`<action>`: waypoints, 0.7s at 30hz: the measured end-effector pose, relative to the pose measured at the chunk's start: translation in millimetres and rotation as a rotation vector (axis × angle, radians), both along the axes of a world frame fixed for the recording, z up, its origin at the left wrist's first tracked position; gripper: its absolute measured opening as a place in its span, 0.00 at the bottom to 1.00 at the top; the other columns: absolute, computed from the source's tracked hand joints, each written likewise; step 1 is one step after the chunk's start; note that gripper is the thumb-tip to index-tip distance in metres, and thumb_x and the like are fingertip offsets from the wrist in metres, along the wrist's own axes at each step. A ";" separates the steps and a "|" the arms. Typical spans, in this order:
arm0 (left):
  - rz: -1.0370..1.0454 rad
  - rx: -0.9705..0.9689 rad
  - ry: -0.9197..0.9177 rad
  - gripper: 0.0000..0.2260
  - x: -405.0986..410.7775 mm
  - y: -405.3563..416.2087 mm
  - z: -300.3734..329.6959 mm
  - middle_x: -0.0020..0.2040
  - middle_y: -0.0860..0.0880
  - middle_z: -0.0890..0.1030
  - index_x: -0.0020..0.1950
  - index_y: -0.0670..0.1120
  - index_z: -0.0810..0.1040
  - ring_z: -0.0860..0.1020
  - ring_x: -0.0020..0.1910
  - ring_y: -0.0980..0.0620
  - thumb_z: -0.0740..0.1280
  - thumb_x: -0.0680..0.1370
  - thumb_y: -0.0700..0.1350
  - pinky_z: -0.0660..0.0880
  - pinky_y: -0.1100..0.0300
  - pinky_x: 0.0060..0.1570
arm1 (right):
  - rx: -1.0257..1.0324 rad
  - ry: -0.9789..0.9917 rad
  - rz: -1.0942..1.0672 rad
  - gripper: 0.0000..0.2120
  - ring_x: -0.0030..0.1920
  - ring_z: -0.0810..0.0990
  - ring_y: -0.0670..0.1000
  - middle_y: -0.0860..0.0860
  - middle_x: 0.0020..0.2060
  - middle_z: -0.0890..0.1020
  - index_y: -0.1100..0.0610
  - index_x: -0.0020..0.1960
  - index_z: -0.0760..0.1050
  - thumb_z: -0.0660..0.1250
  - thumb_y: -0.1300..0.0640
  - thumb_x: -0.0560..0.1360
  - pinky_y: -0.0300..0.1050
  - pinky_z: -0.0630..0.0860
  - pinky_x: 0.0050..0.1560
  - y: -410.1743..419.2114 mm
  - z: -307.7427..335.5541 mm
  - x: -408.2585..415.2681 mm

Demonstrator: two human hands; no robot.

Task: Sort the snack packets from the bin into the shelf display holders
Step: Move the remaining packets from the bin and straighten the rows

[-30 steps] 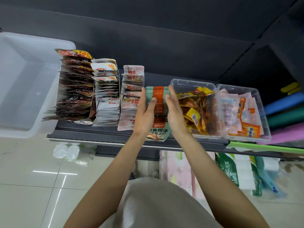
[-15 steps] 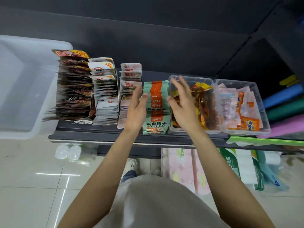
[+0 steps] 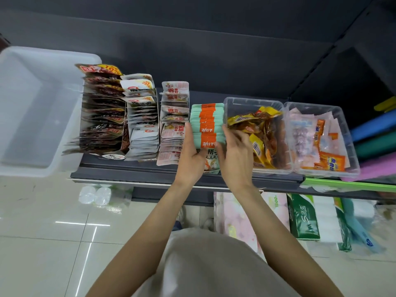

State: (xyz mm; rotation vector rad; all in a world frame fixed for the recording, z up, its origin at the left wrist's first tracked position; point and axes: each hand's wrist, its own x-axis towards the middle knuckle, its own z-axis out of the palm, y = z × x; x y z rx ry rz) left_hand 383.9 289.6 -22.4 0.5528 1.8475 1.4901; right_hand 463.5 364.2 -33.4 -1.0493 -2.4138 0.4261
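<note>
Glossy mint-and-orange flat packets (image 3: 206, 127) stand in a tight row on the dark shelf (image 3: 150, 170), between the cardboard holders and a clear rigid tub (image 3: 255, 103). Left hand (image 3: 190, 155) and right hand (image 3: 234, 155) flank the row's front, fingers curled against it. Front packet's print partly hidden.

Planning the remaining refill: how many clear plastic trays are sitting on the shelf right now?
2. One clear tray sits right of the green packets, holding yellow-brown snacks; the second clear tray sits beside it on the right, holding pink and orange packets. More may lie out of view.
</note>
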 end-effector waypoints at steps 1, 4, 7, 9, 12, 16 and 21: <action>0.001 0.005 -0.001 0.32 -2.5 1.2 -1.9 0.67 0.55 0.66 0.78 0.46 0.47 0.66 0.66 0.60 0.58 0.79 0.31 0.66 0.73 0.61 | 0.007 -0.011 -0.004 0.24 0.58 0.77 0.60 0.62 0.54 0.80 0.63 0.66 0.72 0.71 0.59 0.73 0.54 0.77 0.54 -3.7 -2.1 -0.1; -0.005 0.052 -0.049 0.32 -6.9 2.8 -4.2 0.65 0.56 0.66 0.77 0.47 0.47 0.67 0.63 0.61 0.58 0.79 0.30 0.68 0.77 0.55 | 0.010 0.006 -0.023 0.26 0.60 0.76 0.61 0.63 0.57 0.79 0.64 0.67 0.70 0.72 0.62 0.71 0.55 0.76 0.56 -11.1 -7.7 1.6; 0.059 0.121 -0.125 0.28 -4.4 0.9 -2.9 0.67 0.55 0.69 0.77 0.49 0.53 0.70 0.63 0.60 0.59 0.80 0.35 0.70 0.72 0.58 | -0.017 0.038 -0.029 0.27 0.62 0.75 0.61 0.62 0.59 0.77 0.64 0.69 0.68 0.71 0.62 0.72 0.57 0.75 0.57 -12.4 -8.9 4.1; 0.149 0.127 -0.145 0.24 -2.2 3.0 -0.9 0.67 0.54 0.71 0.76 0.49 0.58 0.71 0.62 0.59 0.59 0.81 0.40 0.72 0.72 0.56 | -0.018 0.064 -0.037 0.26 0.61 0.76 0.61 0.61 0.58 0.78 0.64 0.69 0.68 0.70 0.61 0.73 0.57 0.76 0.56 -12.3 -7.0 4.2; 0.240 0.076 -0.048 0.21 -1.0 9.5 -2.1 0.63 0.55 0.74 0.74 0.47 0.63 0.74 0.59 0.60 0.61 0.81 0.43 0.73 0.70 0.55 | -0.005 0.127 -0.061 0.22 0.55 0.78 0.60 0.60 0.53 0.81 0.63 0.65 0.72 0.70 0.58 0.74 0.54 0.77 0.52 -9.4 -1.7 5.4; 0.277 -0.018 0.197 0.21 -9.5 19.6 -9.3 0.66 0.51 0.74 0.72 0.44 0.67 0.74 0.62 0.57 0.63 0.80 0.45 0.71 0.76 0.51 | 0.052 0.047 -0.071 0.21 0.57 0.74 0.56 0.55 0.55 0.81 0.59 0.64 0.74 0.70 0.52 0.75 0.50 0.75 0.54 4.0 -5.2 2.7; 0.355 -0.058 0.238 0.20 0.8 32.8 -10.8 0.67 0.48 0.74 0.73 0.46 0.65 0.74 0.61 0.57 0.59 0.81 0.46 0.71 0.76 0.49 | 0.160 -0.026 -0.072 0.19 0.57 0.73 0.56 0.56 0.58 0.78 0.60 0.62 0.75 0.69 0.53 0.74 0.49 0.74 0.56 10.3 -13.2 -1.9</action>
